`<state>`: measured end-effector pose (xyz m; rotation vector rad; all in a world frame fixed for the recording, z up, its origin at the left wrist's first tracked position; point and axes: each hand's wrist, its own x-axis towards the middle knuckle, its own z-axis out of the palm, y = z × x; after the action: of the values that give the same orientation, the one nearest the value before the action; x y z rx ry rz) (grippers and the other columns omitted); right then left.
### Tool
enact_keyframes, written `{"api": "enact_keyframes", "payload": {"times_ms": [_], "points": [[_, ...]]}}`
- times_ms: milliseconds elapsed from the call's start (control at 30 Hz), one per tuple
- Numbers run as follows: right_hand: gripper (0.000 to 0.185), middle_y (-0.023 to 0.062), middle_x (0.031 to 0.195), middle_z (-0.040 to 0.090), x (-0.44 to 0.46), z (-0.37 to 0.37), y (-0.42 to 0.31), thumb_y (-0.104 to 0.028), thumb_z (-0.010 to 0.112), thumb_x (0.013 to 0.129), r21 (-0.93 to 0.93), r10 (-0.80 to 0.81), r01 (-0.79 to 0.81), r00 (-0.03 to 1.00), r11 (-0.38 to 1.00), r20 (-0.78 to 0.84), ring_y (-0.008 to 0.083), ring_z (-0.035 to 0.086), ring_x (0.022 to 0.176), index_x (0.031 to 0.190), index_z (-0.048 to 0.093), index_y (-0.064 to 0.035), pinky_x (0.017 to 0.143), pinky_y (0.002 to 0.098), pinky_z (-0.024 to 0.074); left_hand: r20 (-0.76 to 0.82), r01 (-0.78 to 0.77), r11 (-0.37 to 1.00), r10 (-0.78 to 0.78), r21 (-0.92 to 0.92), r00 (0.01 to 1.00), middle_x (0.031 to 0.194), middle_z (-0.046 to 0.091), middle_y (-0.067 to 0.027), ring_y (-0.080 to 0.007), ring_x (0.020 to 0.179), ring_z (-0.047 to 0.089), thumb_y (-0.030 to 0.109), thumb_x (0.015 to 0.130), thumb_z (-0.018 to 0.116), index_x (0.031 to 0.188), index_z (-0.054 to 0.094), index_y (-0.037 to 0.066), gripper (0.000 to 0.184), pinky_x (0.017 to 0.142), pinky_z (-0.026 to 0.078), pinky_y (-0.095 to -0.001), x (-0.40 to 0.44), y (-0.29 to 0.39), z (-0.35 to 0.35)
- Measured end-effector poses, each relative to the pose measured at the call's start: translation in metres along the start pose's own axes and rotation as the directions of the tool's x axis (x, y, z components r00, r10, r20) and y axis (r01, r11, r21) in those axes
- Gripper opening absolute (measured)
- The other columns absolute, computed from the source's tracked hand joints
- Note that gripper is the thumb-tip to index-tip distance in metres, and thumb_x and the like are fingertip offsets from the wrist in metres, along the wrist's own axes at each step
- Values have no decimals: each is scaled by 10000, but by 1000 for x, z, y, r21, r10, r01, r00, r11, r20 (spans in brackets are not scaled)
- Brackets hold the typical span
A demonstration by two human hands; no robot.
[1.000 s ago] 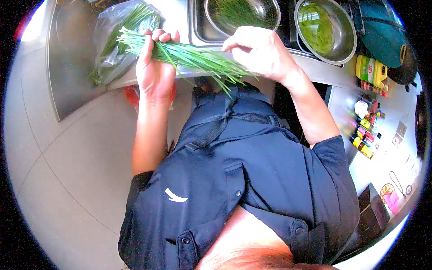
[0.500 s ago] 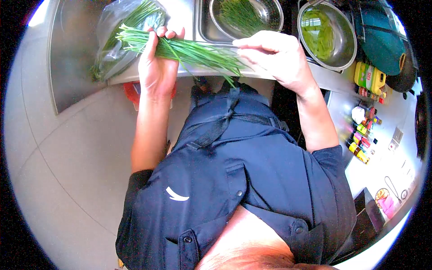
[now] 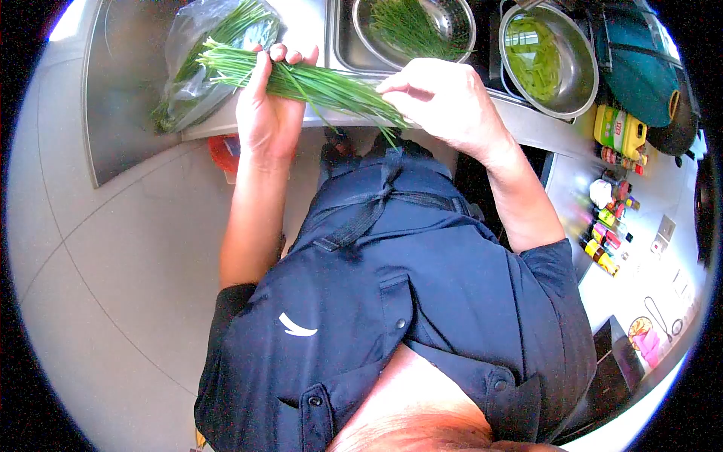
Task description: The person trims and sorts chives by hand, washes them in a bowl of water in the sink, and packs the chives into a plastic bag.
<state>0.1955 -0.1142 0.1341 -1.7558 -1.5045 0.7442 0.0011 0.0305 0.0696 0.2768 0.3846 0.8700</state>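
A bunch of long green stalks [image 3: 331, 89] lies across the palm of my left hand [image 3: 273, 113], whose fingers curl round it. Its pale ends point left and its dark tips spread right. At those tips is my right hand [image 3: 444, 98], thumb and forefinger pinched together; whether a stalk is between them is too small to tell. To the left, a clear plastic bag [image 3: 184, 94] holds more green stalks. Behind my right hand, a perforated metal bowl [image 3: 459, 26] with fine green stalks stands in the sink [image 3: 345, 45].
A metal pot [image 3: 586, 83] with green pieces in liquid stands at the right. Beyond it are a yellow jug [image 3: 621, 132], small bottles [image 3: 600, 256] and a teal object [image 3: 636, 83]. Something red [image 3: 224, 153] shows below the counter edge [image 3: 211, 129].
My right hand first drew back from the stalk tips, then came left to them again. My left hand has shifted slightly right with the bunch.
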Motion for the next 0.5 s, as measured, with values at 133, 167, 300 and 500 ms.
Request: {"api": "enact_keyframes", "payload": {"times_ms": [133,167,300,500], "points": [[131,96,868,701,2,0,3,-124,699,859,-57,-34,32,999,998,-31,178,682,779,955,721,-36,717,295,541,49,21,999,-20,-28,999,974,545,-54,-213,953,567,89,988,549,1121,523,108,136,1181,304,-505,-1,-1,-1],[131,96,868,701,1,1,3,-124,699,859,-57,-34,32,999,998,-32,178,682,779,955,721,-36,717,295,541,51,24,999,-23,-29,998,975,546,-54,-213,953,568,90,988,550,1120,523,108,136,1180,305,-504,-1,-2,0],[138,76,803,702,1,3,5,-138,702,853,36,73,-70,995,997,-65,132,665,719,948,718,-40,692,282,537,15,22,1000,-22,-11,1000,956,559,-53,-225,931,562,101,980,572,1104,525,132,136,1122,374,-553,1,-3,-3],[168,55,758,704,8,12,17,-199,716,835,45,164,-159,979,986,-120,87,645,669,898,709,-44,664,261,527,-5,33,999,-33,29,999,955,553,-58,-231,935,564,104,980,572,1107,530,133,137,1101,392,-561,0,-6,-3]]}}
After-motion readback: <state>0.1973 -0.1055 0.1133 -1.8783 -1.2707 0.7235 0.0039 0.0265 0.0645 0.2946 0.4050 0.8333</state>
